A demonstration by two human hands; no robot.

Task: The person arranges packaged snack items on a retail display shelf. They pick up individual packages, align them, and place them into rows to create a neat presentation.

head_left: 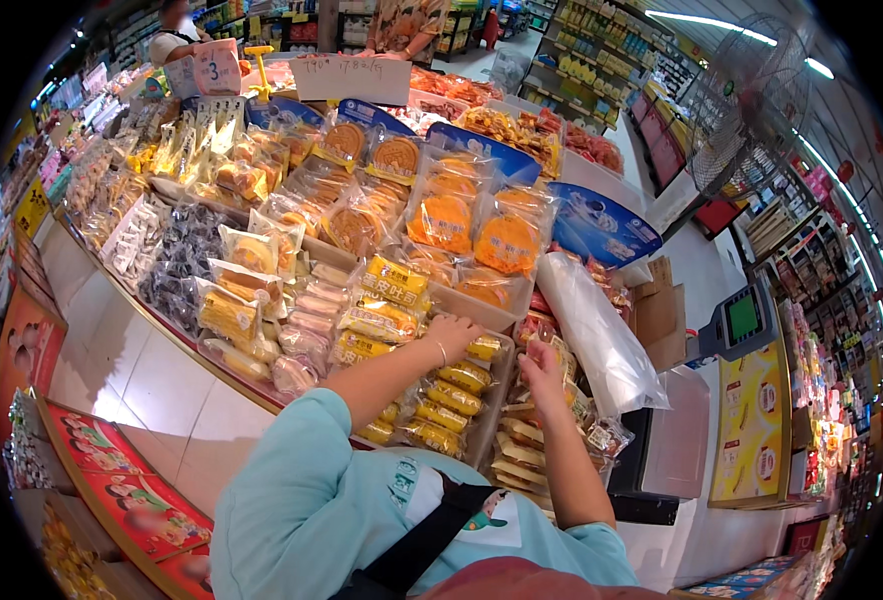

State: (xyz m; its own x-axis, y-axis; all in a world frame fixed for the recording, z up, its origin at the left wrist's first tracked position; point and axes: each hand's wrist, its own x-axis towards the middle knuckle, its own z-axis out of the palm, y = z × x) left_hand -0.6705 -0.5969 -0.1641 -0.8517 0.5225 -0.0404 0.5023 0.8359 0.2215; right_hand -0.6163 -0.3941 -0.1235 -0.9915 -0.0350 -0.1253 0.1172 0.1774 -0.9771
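Note:
My left hand reaches across to the top edge of a row of yellow-wrapped snack cakes, fingers bent down over them. Its fingertips are hidden, so whether it grips a packet is unclear. Larger yellow packets lie just left of it. My right hand hovers over the neighbouring tray, fingers loosely curled and apart, with nothing visible in it. Under and below that hand are flat clear-wrapped snacks. Beyond both hands, orange round cakes in clear packs fill a white tray.
A roll of clear plastic bags lies right of my right hand. Past it are a cardboard box and a scale display. A caged fan stands farther back. Another person's hands rest at the far side of the counter.

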